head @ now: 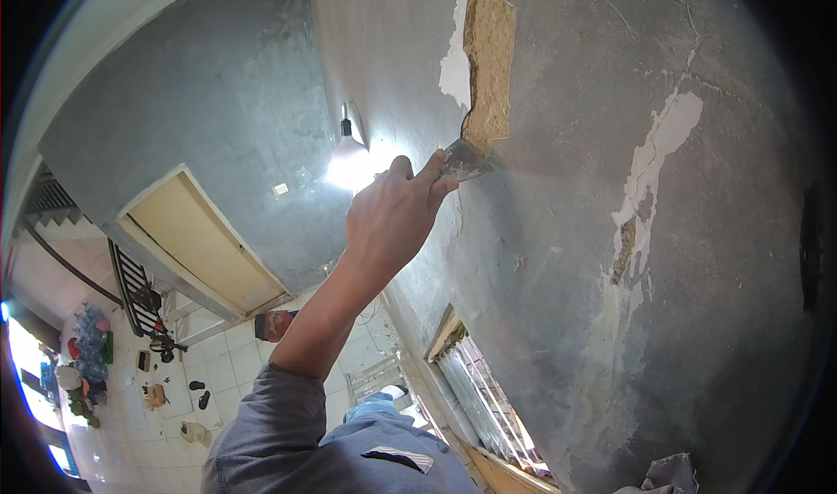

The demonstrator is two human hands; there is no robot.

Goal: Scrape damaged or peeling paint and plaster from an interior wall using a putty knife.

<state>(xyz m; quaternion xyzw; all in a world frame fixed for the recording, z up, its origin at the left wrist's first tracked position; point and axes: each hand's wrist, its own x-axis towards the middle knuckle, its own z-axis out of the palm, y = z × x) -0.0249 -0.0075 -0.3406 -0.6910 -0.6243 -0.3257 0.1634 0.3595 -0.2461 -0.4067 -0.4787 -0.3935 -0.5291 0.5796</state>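
My left hand reaches up to the wall, gripping a putty knife with its fingers on the wide metal blade. The smeared blade lies against the grey wall at the lower end of a long channel that bares rough tan material. A white patch borders the channel on its left. At the bottom right edge, only the fingers of my right hand show, holding a flat grey plate or blade; its handle is hidden. Farther right, a cracked, whitish patched strip runs down the wall.
A lit bulb hangs just left of my left hand. Below are a barred window opening, a ladder-like frame and a tiled floor with a box. A pale door and black railing stand left.
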